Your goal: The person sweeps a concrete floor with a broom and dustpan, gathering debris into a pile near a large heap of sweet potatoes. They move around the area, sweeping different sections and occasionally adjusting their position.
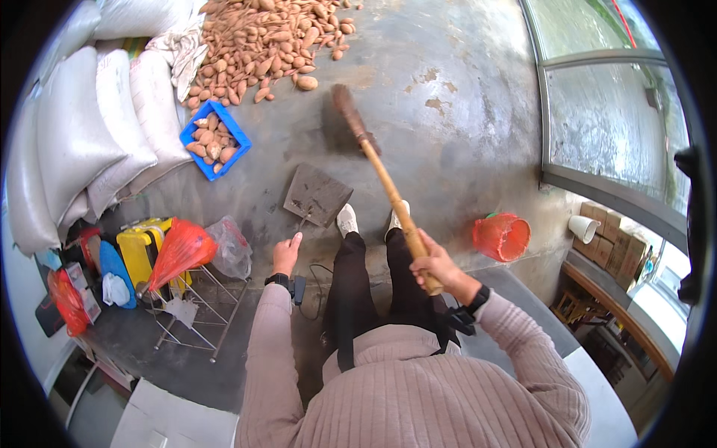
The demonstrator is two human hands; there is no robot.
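Note:
My right hand (440,266) grips the lower end of a broom with a bamboo handle (386,179). Its brown bristle head (348,109) points away from me over the concrete floor and is slightly blurred. My left hand (287,253) is closed on the thin handle of a grey dustpan (316,195), with the thumb on top. The dustpan's flat pan is just ahead of my left shoe (347,218), left of the broom. Whether the bristles touch the floor I cannot tell.
A large heap of sweet potatoes (274,45) lies ahead. Beside it stands a blue crate (238,131) of sweet potatoes, near stacked white sacks (78,112). At left is a metal rack (215,313) with a red plastic bag (182,249). A red bucket (493,238) stands to the right, below a framed glass panel (610,117).

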